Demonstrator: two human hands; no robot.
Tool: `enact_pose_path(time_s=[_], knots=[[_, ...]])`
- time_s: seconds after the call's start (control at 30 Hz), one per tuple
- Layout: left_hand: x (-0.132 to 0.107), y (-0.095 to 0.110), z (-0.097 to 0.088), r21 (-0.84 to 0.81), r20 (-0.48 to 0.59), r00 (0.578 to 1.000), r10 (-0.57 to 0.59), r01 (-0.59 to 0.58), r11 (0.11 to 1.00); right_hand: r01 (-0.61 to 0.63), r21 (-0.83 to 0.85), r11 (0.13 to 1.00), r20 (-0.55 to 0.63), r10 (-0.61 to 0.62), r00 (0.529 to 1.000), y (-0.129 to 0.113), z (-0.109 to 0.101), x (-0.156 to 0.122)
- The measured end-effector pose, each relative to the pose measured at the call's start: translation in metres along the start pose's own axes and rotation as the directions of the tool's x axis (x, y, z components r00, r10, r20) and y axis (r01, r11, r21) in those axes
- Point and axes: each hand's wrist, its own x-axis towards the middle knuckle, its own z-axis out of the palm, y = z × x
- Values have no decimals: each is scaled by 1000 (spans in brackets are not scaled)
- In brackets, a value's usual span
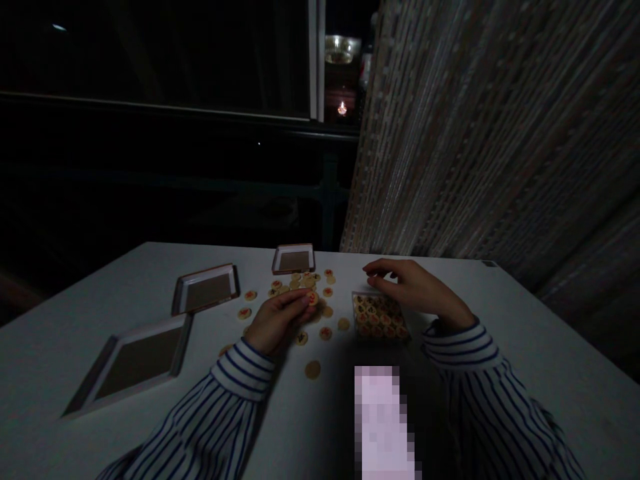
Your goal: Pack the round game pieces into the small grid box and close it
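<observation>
Between the thumb and fingers of my left hand (279,319) is a round Chinese chess piece (313,299), its red-marked face turned up. My right hand (413,283) hovers above the far edge of a clear box (383,339), thumb and forefinger apart with nothing seen between them. Rows of wooden chess pieces with red or black characters fill this box. Around and beyond my left hand lie several loose pieces, among them a red-marked one (325,333) and a plain-faced one (313,369). Part of the loose pile is hidden behind my left hand.
Three shallow framed trays lie on the white table (290,433): a large one (140,363) at left, a middle one (207,292) and a small one (294,260) at the back. A bright pixelated patch (385,427) covers the near middle. A string curtain (425,133) hangs behind.
</observation>
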Motion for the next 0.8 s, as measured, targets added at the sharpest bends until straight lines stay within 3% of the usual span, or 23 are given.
enact_pose_path(time_s=[0.57,0.8], knots=[[20,23,83,135,181,970,164,-190,972,10,41,999,-70,-7,998,7,-16,-7],[26,28,90,126,218,960,174,-205,971,-18,-2,1000,-83,18,996,9,-23,-11]])
